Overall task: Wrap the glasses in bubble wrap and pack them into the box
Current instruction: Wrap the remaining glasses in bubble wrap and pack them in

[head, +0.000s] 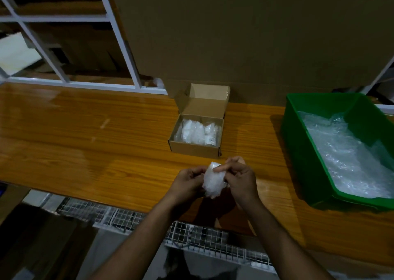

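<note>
Both hands meet just above the near edge of the wooden bench (85,134), and between them is a small white bubble-wrapped bundle (213,179) (what it encloses cannot be seen through the wrap). The left hand (187,181) has its grip curled round the bundle's left side, and the right hand (239,178) clamps the right side, one finger laid across the top of the wrap. Just beyond the hands sits a small cardboard box (197,147), its lid flap standing open at the back; inside lie wrapped bundles (197,133) in clear and white bubble wrap, one bearing a small printed label, and they fill most of the floor of the box. To the right, well apart from the box, a green plastic bin (298,143) rests on the bench and holds loose sheets of bubble wrap (345,156) heaped along its bottom and up its far wall.
</note>
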`<state>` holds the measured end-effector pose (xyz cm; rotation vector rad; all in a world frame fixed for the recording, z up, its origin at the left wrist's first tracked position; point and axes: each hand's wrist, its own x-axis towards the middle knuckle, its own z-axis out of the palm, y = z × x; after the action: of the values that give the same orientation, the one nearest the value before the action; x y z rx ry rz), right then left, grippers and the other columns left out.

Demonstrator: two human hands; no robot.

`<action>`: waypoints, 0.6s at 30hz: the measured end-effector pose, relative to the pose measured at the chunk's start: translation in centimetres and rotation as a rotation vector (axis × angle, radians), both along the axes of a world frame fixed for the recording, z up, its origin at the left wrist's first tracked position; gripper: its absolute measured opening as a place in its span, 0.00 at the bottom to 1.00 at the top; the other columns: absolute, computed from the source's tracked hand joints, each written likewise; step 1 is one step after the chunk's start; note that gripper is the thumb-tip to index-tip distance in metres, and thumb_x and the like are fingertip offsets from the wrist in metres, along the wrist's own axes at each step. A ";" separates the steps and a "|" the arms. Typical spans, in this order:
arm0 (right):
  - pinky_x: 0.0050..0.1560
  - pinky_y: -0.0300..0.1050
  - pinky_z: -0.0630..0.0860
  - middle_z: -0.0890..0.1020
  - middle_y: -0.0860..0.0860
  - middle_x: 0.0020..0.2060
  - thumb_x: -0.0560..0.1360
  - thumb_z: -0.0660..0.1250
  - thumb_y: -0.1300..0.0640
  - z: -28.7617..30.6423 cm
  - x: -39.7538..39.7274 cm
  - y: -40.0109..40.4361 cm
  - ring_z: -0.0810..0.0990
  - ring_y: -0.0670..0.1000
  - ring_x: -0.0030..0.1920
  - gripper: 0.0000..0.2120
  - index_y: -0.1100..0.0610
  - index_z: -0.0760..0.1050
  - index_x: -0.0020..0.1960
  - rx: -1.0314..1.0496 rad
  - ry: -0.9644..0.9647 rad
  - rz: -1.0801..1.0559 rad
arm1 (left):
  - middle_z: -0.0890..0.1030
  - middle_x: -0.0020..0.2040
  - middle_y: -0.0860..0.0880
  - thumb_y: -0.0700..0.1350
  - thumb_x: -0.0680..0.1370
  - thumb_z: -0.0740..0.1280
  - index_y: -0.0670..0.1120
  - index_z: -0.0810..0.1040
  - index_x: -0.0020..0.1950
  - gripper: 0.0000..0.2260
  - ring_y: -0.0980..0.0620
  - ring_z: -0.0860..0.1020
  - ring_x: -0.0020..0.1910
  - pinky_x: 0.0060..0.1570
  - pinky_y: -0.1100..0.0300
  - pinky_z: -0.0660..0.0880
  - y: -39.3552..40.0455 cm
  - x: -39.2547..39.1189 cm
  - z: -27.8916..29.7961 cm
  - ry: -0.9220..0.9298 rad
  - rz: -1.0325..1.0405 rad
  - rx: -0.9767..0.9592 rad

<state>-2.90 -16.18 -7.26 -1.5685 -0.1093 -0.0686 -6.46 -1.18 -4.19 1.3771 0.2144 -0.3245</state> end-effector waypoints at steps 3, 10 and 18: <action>0.47 0.38 0.75 0.74 0.49 0.43 0.68 0.70 0.77 -0.3 1.1 0.8 0.75 0.41 0.46 0.29 0.40 0.84 0.34 -0.092 -0.061 -0.051 | 0.85 0.50 0.40 0.42 0.84 0.58 0.43 0.85 0.50 0.16 0.45 0.82 0.46 0.45 0.54 0.77 1.3 1.2 0.1 0.089 0.055 -0.086; 0.44 0.45 0.82 0.83 0.49 0.51 0.81 0.64 0.60 2.3 2.3 3.6 0.84 0.47 0.49 0.16 0.46 0.73 0.67 0.061 0.163 -0.004 | 0.86 0.50 0.40 0.38 0.77 0.71 0.45 0.80 0.62 0.14 0.42 0.85 0.47 0.47 0.47 0.81 4.6 4.4 -0.3 -0.054 0.041 0.007; 0.35 0.40 0.79 0.80 0.57 0.36 0.77 0.71 0.56 3.9 4.2 7.0 0.83 0.55 0.40 0.10 0.63 0.76 0.44 -0.163 0.240 0.031 | 0.86 0.49 0.51 0.42 0.75 0.75 0.52 0.78 0.58 0.14 0.56 0.85 0.48 0.42 0.62 0.80 6.8 8.2 -0.5 -0.178 0.148 0.081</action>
<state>1.26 -9.20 -3.35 -1.7245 0.0507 0.1568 1.70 5.64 -4.69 1.4526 0.1823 -0.0701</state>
